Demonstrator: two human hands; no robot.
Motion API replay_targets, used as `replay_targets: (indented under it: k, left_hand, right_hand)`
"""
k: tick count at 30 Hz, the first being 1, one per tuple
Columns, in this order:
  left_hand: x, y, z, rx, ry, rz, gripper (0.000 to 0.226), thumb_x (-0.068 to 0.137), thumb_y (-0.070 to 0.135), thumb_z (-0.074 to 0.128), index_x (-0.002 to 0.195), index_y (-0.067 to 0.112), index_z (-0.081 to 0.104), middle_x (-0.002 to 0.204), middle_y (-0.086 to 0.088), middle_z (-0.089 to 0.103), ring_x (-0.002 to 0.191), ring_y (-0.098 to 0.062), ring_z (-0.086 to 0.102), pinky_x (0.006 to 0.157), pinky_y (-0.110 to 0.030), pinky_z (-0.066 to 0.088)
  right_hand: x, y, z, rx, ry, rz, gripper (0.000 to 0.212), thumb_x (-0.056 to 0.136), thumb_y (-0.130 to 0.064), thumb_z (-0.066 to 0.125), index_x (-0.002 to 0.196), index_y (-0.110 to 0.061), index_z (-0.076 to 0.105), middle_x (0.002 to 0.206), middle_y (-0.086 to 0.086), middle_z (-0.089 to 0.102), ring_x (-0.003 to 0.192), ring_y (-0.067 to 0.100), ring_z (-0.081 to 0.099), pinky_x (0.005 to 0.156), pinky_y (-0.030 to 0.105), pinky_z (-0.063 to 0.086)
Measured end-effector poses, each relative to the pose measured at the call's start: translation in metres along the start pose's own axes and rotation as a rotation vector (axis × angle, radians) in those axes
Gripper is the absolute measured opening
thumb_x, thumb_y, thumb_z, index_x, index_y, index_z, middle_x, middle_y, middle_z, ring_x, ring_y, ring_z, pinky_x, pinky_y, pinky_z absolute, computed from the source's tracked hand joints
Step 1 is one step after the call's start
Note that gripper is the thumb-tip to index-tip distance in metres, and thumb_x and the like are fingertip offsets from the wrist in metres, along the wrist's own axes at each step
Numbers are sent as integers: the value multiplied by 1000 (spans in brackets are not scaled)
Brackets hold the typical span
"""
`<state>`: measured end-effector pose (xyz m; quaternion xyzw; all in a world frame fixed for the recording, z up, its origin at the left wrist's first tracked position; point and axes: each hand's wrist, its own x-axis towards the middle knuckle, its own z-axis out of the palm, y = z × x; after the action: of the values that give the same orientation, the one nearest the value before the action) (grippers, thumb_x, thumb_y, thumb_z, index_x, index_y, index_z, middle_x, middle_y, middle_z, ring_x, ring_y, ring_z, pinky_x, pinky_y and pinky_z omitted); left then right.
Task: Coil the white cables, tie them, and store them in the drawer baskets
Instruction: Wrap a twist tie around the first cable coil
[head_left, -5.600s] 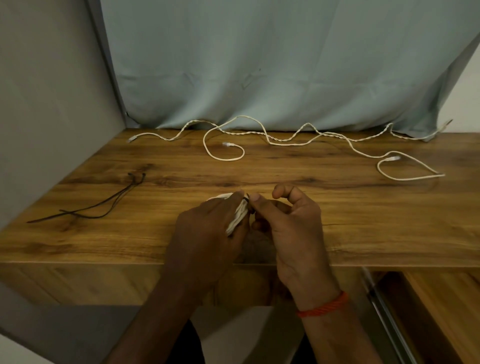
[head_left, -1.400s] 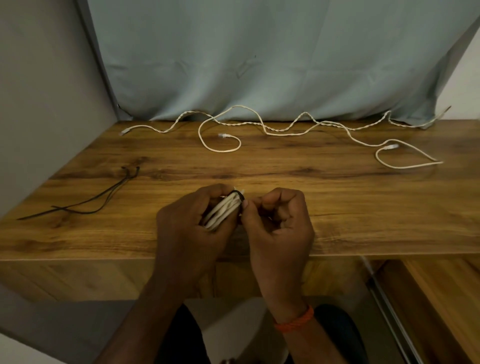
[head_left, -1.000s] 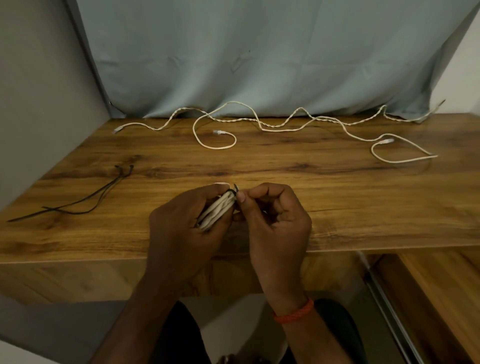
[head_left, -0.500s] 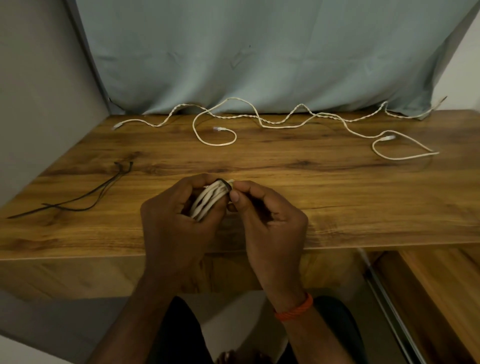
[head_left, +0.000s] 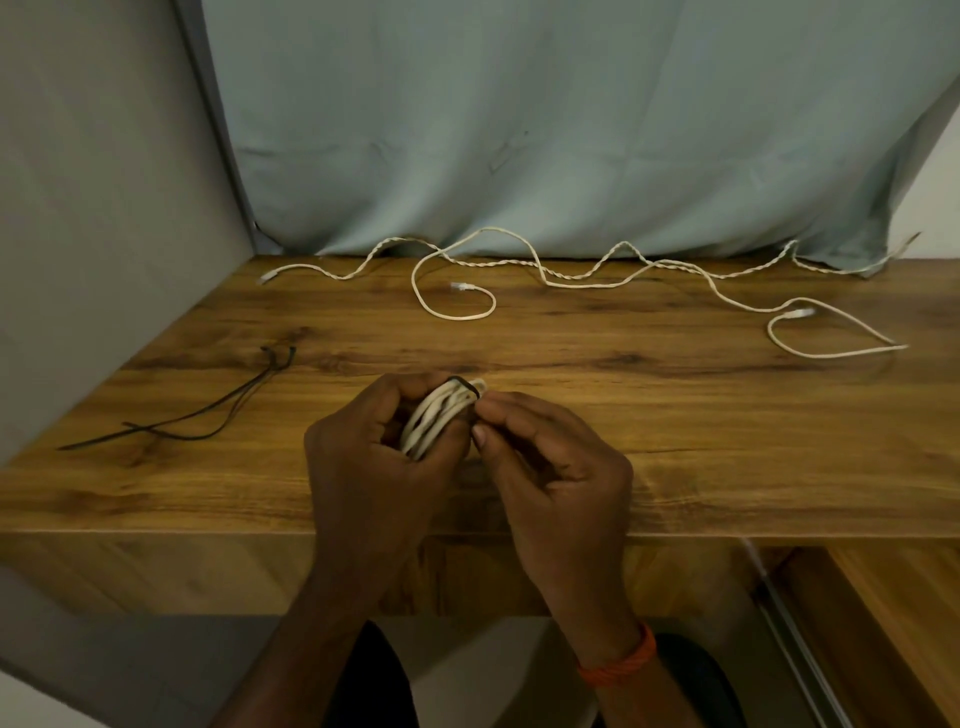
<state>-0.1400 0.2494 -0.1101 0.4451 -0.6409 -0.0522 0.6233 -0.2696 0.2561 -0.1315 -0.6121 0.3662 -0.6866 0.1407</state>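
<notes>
Both hands and the bundle have drifted slightly left along the tabletop's (head_left: 727, 441) front edge since earlier. Black ties (head_left: 208, 415) lie near the left edge; left hand (head_left: 374, 467) clasps the coiled white cable (head_left: 436, 418), right hand (head_left: 550, 462) pinching its black tie (head_left: 465, 384). Loose white cables (head_left: 571, 280) trail along the back edge.

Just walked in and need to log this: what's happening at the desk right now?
A person is bundling a coiled white cable: the left hand grips it while the right hand works a black tie around its top. More loose white cables lie uncoiled along the back of the wooden desk, and spare black ties lie at the left.
</notes>
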Motion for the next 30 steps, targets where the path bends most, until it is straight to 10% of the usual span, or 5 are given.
replay_targets:
  k: [12,22,30]
  left_hand:
    - [-2,4,-2,32,-7,60,27,79,17,83,105,18,73,91,17,70,79,3,69,67,-16,54]
    - [-5,0,-1,101,-15,124,26,80,14,81,104,8,76,93,5,75,81,-1,69,68,-26,57]
    - [-10,-2,0,210,-52,211,30,79,14,80,106,3,75,97,-4,76,87,-5,66,79,-10,49]
  right_hand:
    - [7,-5,-1,21,55,26,22,82,-6,78,102,-14,75,94,-4,76,87,5,73,74,24,59]
    - [10,-2,-7,-480,-94,-268,23,93,-18,65,111,-8,75,94,4,73,86,14,68,74,31,57]
    - [23,-14,-13,-252,-136,97,14,84,-15,78,98,-18,79,86,-18,72,83,-4,69,73,9,53]
